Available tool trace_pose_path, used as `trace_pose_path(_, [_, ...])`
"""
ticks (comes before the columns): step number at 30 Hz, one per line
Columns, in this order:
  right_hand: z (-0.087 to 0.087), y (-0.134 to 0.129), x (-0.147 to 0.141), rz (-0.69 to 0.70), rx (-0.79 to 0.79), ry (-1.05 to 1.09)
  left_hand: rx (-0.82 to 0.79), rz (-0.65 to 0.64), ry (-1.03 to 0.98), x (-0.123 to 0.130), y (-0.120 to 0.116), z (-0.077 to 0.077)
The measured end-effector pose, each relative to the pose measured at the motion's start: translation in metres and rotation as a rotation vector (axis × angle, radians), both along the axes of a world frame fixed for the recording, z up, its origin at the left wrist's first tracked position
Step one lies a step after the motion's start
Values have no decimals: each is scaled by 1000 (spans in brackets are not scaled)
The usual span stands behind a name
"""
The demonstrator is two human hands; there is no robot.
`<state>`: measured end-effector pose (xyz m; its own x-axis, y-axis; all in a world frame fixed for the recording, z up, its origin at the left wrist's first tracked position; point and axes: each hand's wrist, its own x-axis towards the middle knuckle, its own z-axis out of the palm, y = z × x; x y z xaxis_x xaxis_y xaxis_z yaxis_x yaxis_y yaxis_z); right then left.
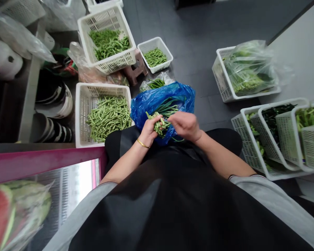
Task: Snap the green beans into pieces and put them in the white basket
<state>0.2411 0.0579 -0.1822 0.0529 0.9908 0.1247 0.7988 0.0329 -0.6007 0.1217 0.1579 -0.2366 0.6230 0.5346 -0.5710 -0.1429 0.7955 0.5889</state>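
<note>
My left hand point(150, 130), with a gold bangle at the wrist, is closed round a small bunch of green beans point(158, 122). Close beside it, my right hand point(185, 124) is closed with its fingertips at the beans; what it pinches, if anything, is too small to tell. Beneath both hands a blue plastic bag point(153, 102) lies open on my lap. Long dark green beans point(169, 104) show inside it. To the left of the bag, a white basket point(77, 115) holds many short green bean pieces point(108, 116).
Farther off are a large white basket point(131, 26) and a small white basket point(170, 55), both with green pieces. Baskets of greens point(234, 94) stand on the right, one under clear plastic. At lower left, cut watermelon point(1, 212) lies behind a magenta frame point(49, 160). Stacked buckets point(65, 104) stand left.
</note>
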Motion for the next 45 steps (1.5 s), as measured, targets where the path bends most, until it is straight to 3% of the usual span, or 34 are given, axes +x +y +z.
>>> trace_pose_path(2, [19, -11, 9, -52, -51, 225, 94, -37, -6, -7, -2, 6])
trace_pose_path(4, [28, -22, 21, 125, -322, 444, 206, -179, -32, -18, -5, 15])
trace_pose_path(6, [23, -27, 28, 239, -611, 612, 305, -391, -42, -29, -8, 23])
trace_pose_path(7, [17, -27, 29, 205, -688, 700, 343, -484, -38, -34, -11, 27])
trace_pose_path(9, [1, -19, 26, 21, -681, 918, 392, -617, -27, -40, -15, 34])
trace_pose_path(12, [-15, -1, 14, -156, -487, 1244, 404, -723, -9, -44, -19, 39])
trace_pose_path(15, [-12, 9, 6, -203, -266, 1355, 338, -651, 5, -48, -24, 38])
trace_pose_path(19, [-4, 0, -5, -296, -27, 1228, 142, -222, -94, -50, -27, 36])
trace_pose_path(22, [-4, -10, -24, -390, 26, 1125, 35, 44, -123, -44, -21, 30])
trace_pose_path(25, [-1, -14, -41, -332, -9, 975, 79, 241, -27, -40, -4, 19])
trace_pose_path(27, [2, -12, -44, -195, -143, 930, 151, 188, 37, -43, 7, 13])
trace_pose_path(31, [-3, -3, -33, -52, -347, 986, 246, -398, -52, -55, 10, 15])
trace_pose_path(33, [-7, -1, -26, -78, -325, 915, 298, -531, -77, -57, 2, 23])
trace_pose_path(37, [-12, -5, -16, -58, -288, 700, 580, -625, 7, -54, -11, 38])
trace_pose_path(39, [-14, -13, -18, 15, -375, 882, 779, -716, 21, -53, -13, 42])
trace_pose_path(41, [-17, -23, -25, 67, -433, 1251, 889, -771, 15, -55, -11, 41])
trace_pose_path(43, [-19, -33, -34, 112, -418, 1587, 859, -654, 36, -56, -8, 36])
trace_pose_path(45, [-22, -38, -41, 188, -438, 1757, 717, -412, 66, -55, -6, 29])
